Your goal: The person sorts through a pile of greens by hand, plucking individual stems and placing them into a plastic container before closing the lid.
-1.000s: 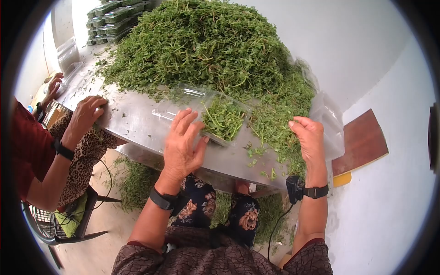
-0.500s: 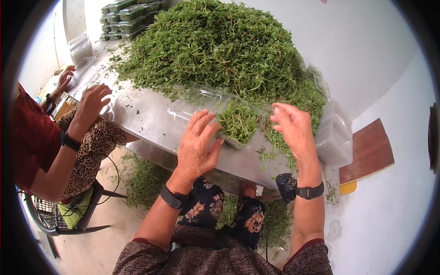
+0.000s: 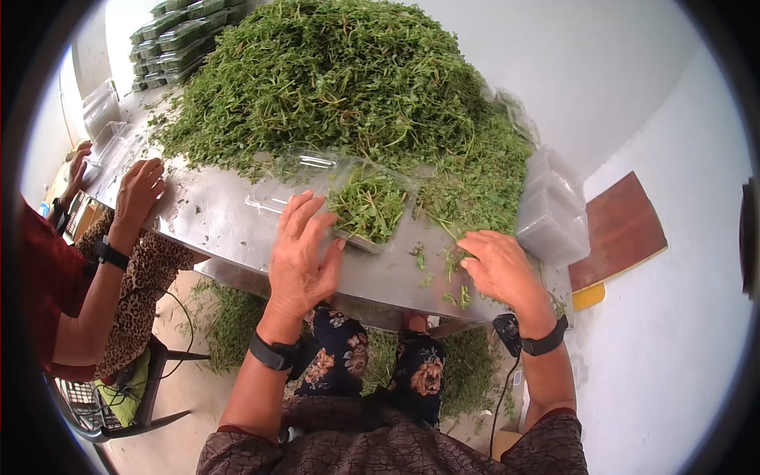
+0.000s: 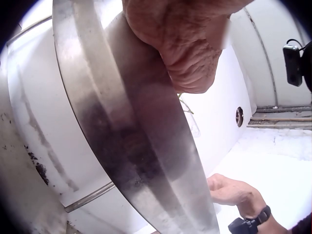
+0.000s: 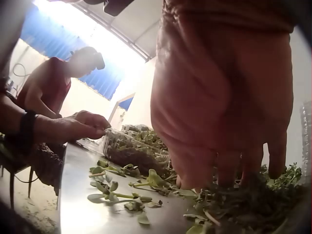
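Note:
A clear plastic clamshell container [image 3: 362,246] lies open on the metal table, its lid spread to the left. Leafy green sprigs [image 3: 368,207] fill its tray. My left hand [image 3: 299,257] rests at the tray's left side, fingers extended and thumb by the near corner. My right hand [image 3: 500,267] reaches down to the loose greens right of the container. In the right wrist view its fingers [image 5: 278,156] point down into those greens, fingertips partly hidden. Loose sprigs [image 5: 153,180] lie between the hand and the container.
A big heap of greens [image 3: 332,87] covers the back of the table [image 3: 214,218]. Nested clear containers [image 3: 554,214] stand at the right, and filled containers [image 3: 182,43] are stacked back left. Another person's hand [image 3: 141,190] is at the left edge. A reddish-brown board [image 3: 621,229] lies beyond the right end.
My right hand, raised above the table half a second ago, has come down to the loose greens. The left hand stays beside the container. The other person's near hand has lowered to the table edge.

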Tool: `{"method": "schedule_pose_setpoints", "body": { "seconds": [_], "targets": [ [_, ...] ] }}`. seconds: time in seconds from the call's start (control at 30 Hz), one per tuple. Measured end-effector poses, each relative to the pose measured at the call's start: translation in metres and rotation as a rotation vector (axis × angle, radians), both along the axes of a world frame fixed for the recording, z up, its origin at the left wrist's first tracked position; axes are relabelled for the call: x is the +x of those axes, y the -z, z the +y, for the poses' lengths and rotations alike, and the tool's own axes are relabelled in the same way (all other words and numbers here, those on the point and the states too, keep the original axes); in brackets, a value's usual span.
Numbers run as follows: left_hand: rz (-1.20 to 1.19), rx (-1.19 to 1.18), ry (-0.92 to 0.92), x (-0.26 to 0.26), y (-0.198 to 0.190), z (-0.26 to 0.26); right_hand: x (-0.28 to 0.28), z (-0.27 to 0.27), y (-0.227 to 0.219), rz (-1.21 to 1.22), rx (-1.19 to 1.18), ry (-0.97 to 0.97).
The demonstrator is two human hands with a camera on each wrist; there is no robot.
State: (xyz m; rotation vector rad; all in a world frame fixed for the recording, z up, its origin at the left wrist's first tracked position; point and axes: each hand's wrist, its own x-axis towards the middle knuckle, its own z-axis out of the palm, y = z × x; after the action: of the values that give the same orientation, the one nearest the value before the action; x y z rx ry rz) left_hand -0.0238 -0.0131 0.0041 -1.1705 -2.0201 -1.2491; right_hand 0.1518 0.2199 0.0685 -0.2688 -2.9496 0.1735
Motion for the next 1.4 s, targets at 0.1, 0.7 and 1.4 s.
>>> {"method": "schedule_pose_setpoints", "body": {
  "seconds": [0.1, 0.7, 1.4],
  "targets": [
    [-0.010, 0.006, 0.005, 0.000, 0.001, 0.001, 0.006, 0.001, -0.009, -0.120, 0.064, 0.082],
    [-0.008, -0.019, -0.005, 0.000, 0.000, 0.000, -0.113, 0.009, 0.036, -0.104, 0.170, -0.003],
    [0.002, -0.016, 0.000, -0.002, 0.003, 0.001, 0.052, 0.020, -0.036, 0.182, 0.368, 0.507]
  ]
}}
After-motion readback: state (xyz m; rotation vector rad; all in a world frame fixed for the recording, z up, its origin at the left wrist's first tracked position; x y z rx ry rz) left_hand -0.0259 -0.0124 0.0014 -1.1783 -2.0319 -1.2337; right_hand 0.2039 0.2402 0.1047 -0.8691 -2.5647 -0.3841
